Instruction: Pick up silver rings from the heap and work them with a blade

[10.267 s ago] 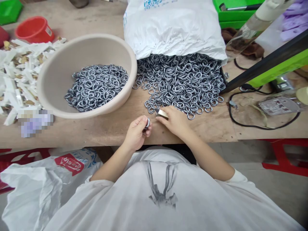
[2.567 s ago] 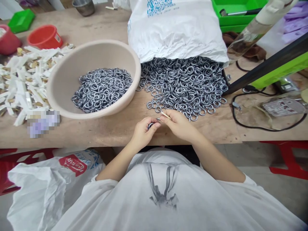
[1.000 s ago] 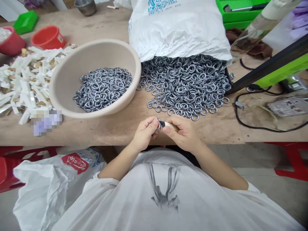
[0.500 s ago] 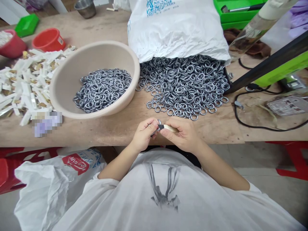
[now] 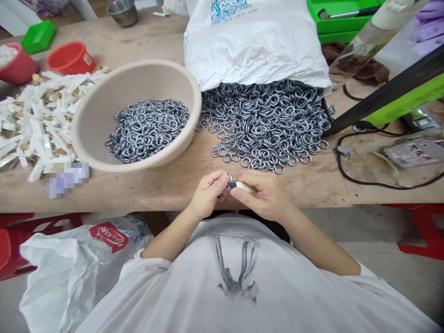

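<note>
At the table's front edge my left hand [image 5: 207, 195] pinches a grey metallic-looking ring [image 5: 230, 176]; part of the ring is hidden by the fingers. My right hand [image 5: 268, 196] is closed around the pale handle of a small knife [image 5: 244, 186], whose short dark blade touches or nearly touches the ring. Just beyond the hands lies a spread pile of similar rings [image 5: 263, 125], spilling from under a white bag [image 5: 256, 55]. To the left stands a beige basin [image 5: 92, 132], tilted towards me, with many more rings [image 5: 149, 132] in it.
White strips and scraps [image 5: 38, 120] cover the table's left side, near a red bowl [image 5: 71, 58] and a green tray [image 5: 39, 36]. At right are a black cable [image 5: 360, 181] and a slanted dark bar [image 5: 388, 92]. A white sack [image 5: 65, 273] sits below the table edge.
Almost nothing differs. The knife's blade has shifted very slightly against the ring, while both hands keep their place and hold.
</note>
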Motion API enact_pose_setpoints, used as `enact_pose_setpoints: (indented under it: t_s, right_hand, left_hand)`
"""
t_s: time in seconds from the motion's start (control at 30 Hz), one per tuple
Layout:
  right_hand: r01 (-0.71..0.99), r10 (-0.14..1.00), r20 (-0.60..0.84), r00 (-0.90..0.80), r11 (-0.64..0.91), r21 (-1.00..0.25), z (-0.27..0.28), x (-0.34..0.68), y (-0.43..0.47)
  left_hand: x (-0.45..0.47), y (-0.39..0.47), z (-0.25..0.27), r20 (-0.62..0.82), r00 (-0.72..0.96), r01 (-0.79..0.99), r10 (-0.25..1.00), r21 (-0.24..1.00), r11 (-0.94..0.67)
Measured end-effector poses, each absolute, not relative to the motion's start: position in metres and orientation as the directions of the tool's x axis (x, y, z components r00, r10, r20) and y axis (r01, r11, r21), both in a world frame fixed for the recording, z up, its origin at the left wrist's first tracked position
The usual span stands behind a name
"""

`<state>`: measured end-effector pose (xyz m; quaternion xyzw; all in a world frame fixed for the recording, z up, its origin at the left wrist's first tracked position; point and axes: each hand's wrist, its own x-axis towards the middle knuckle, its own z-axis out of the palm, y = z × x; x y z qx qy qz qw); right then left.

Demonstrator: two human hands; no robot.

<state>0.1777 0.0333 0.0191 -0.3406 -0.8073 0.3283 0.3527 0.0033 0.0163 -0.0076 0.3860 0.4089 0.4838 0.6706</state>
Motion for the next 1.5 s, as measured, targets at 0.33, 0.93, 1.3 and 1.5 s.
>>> enact_pose_setpoints:
  t_s: [0.33,0.93,1.3,1.5]
  right_hand:
    - [0.281,0.965,0.185,-0.185,0.232,-0.931,-0.009,0.181,0.056]
    - [0.908,0.936,-0.076,-0.344,0.311,-0.282,-0.015,0.131,0.103]
    - [0.217,0.928,-0.001,-0.372,0.086,-0.972,-0.007,0.155,0.088]
    - [-0.110,0.854,-0.089,-0.513,-0.168,-0.980,0.002,0.158,0.071]
  left_hand:
    - [-0.003,0.006,-0.004,-0.070,0.438,-0.218,0.896,0.959,0.181]
    - [-0.066,0.023,0.035,0.198,-0.213,-0.004,0.957,0.979,-0.204]
    - [-0.080,0.067,0.057,0.608,0.005,0.881,0.794,0.373,-0.291]
    - [-0.014,0.037,0.015,0.324,0.170,0.323,0.931,0.874,-0.363]
